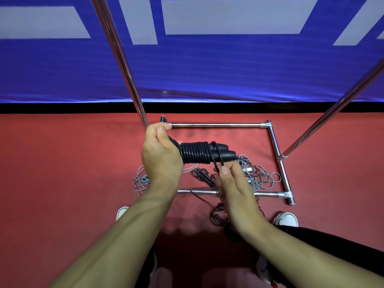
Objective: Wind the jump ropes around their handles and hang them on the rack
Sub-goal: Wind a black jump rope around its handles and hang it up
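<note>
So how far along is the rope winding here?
Done: nothing seen hanging on the rack. In hand: left hand grips the black handles, mostly wound; right hand pinches the black rope. Left: grey ropes and dark ropes tangled on the floor.

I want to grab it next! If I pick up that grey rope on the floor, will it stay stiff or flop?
Probably flop: the grey jump rope lies in loose, tangled loops inside the rack base. It looks thin, so likely light. Its loops may snag the darker rope beside it.
</note>
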A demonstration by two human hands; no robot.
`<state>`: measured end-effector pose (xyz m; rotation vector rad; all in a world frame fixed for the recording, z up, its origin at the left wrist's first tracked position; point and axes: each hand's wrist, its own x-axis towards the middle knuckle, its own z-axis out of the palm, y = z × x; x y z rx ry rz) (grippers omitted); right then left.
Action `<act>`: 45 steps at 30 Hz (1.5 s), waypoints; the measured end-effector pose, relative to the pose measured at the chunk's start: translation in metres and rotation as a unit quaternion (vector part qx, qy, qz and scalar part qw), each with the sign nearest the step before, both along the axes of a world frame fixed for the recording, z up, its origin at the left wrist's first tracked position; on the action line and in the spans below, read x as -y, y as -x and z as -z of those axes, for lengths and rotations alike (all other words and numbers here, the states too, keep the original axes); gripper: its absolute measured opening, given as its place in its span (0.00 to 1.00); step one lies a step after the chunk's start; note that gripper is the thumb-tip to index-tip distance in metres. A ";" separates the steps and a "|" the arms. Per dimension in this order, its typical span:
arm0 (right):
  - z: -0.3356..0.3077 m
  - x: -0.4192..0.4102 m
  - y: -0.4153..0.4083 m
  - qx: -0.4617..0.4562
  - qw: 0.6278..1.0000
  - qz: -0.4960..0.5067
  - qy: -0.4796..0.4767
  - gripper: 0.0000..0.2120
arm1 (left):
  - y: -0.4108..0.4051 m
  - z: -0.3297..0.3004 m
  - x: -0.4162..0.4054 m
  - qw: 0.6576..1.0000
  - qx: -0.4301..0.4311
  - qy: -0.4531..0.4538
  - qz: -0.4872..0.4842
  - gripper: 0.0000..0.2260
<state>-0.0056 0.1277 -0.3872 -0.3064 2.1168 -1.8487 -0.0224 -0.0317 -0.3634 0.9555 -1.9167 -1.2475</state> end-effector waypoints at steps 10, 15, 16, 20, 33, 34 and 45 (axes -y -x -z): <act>-0.011 0.004 0.011 0.168 0.979 -0.014 0.114 0.06 | 0.002 0.008 -0.010 1.000 -0.009 -0.017 0.008 0.11; -0.015 0.004 0.015 0.305 0.938 0.012 0.167 0.26 | -0.003 -0.001 -0.022 0.999 -0.024 -0.002 0.028 0.11; -0.015 0.003 0.018 0.313 0.934 -0.004 0.175 0.26 | -0.004 0.000 -0.023 0.999 -0.025 0.000 0.031 0.11; -0.023 0.001 0.015 0.309 0.936 -0.074 0.152 0.24 | -0.005 0.007 -0.022 0.999 -0.015 -0.008 0.048 0.11; 0.016 -0.011 0.005 -0.118 0.959 -0.147 -0.213 0.16 | -0.003 -0.007 -0.005 0.997 -0.017 -0.069 0.023 0.13; 0.020 -0.013 0.007 -0.135 0.953 -0.140 -0.233 0.17 | -0.003 -0.005 -0.003 0.997 -0.015 -0.071 0.037 0.13; -0.002 -0.032 0.057 -0.180 0.955 -0.151 -0.183 0.22 | -0.013 -0.011 0.001 0.948 0.015 -0.091 0.306 0.12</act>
